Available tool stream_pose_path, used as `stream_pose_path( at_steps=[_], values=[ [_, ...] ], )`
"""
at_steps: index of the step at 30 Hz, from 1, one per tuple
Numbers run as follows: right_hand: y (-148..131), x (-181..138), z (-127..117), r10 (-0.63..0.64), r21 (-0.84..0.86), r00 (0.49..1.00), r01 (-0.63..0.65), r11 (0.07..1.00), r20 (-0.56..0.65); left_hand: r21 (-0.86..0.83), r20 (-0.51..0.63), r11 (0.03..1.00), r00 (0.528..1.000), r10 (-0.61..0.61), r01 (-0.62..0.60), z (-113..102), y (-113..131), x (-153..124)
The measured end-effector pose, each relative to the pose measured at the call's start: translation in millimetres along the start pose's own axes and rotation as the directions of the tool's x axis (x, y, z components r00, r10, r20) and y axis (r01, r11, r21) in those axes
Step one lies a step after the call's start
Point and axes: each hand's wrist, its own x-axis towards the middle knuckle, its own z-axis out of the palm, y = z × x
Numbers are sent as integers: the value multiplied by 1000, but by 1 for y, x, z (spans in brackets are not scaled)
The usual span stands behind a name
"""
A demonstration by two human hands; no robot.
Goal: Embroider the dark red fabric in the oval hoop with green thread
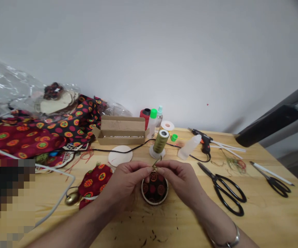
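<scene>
My left hand [128,181] and my right hand [178,177] meet fingertip to fingertip over a round fabric-covered disc [155,188] with a pale rim, dark cloth with red-orange circles. Both pinch a thin olive thread [156,164] just above it; whether a needle is there is too small to tell. The thread leads up toward an olive thread spool [160,141] standing on a white base behind my hands. A small stuffed piece of the same red patterned fabric [95,181] lies left of my left hand.
On the wooden table [262,220]: large black scissors [225,193], smaller scissors [276,182], a glue gun [203,141] with glue sticks, a fallen white bottle [189,147], an open cardboard box [121,132], small bottles [152,122], a white disc [120,155], piled patterned cloth [35,134], plastic bags.
</scene>
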Motion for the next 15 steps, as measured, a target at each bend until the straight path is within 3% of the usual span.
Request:
stream_pose_path(
  at_steps=[4, 9, 12, 15],
  values=[
    [0, -3, -3, -142, -284, 987, 116, 952, -71, 13, -76, 1000, 997, 20, -19, 3, 3, 0],
    [-2, -15, 4, -309, -481, 951, 272, 833, 3, -1, -86, 999, 996, 36, -36, 4, 4, 1],
    [1, -22, 14, -491, -600, 859, 470, 648, 143, -72, -58, 997, 998, 7, -11, 2, 1, 2],
    [6, -25, 22, -625, -683, 701, 644, 345, 345, -136, -20, 990, 999, -29, 26, -2, -2, 4]
  ],
)
